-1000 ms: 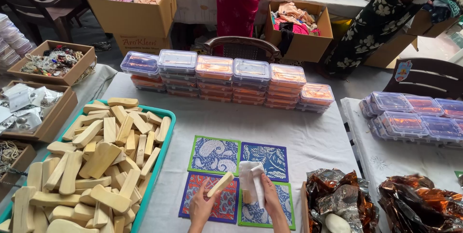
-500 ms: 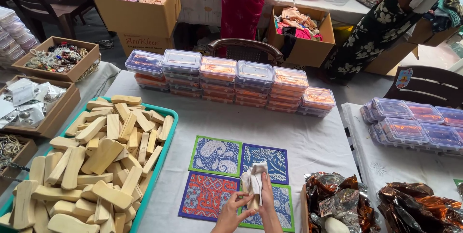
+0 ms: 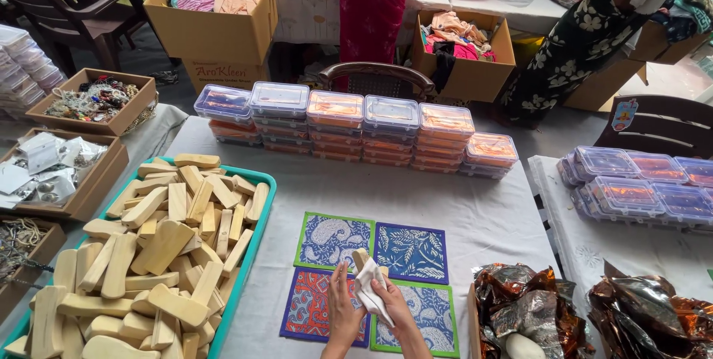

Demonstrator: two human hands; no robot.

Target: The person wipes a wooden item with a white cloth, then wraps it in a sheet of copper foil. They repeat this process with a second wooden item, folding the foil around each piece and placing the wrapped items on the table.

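My left hand (image 3: 343, 307) and my right hand (image 3: 390, 307) meet near the bottom edge, over several square patterned cloth mats (image 3: 411, 252) laid on the white tablecloth. Between them they hold a small wooden piece (image 3: 360, 259) and a white cloth (image 3: 368, 288) wrapped against it. The right hand grips the cloth; the left hand's fingers rest on the wooden piece from the left. To the left stands a teal tray (image 3: 261, 227) heaped with several similar pale wooden pieces (image 3: 160, 244).
Stacks of clear lidded boxes (image 3: 356, 125) line the table's far side; more lidded boxes (image 3: 639, 188) sit right. Crumpled foil bags (image 3: 523, 311) lie bottom right. Cardboard boxes of trinkets (image 3: 93, 103) stand left. Two people stand beyond, by cartons of cloth (image 3: 215, 14).
The left hand moved right from the red mat and joined the right hand. The wooden piece now stands upright between both hands with the white cloth around it.
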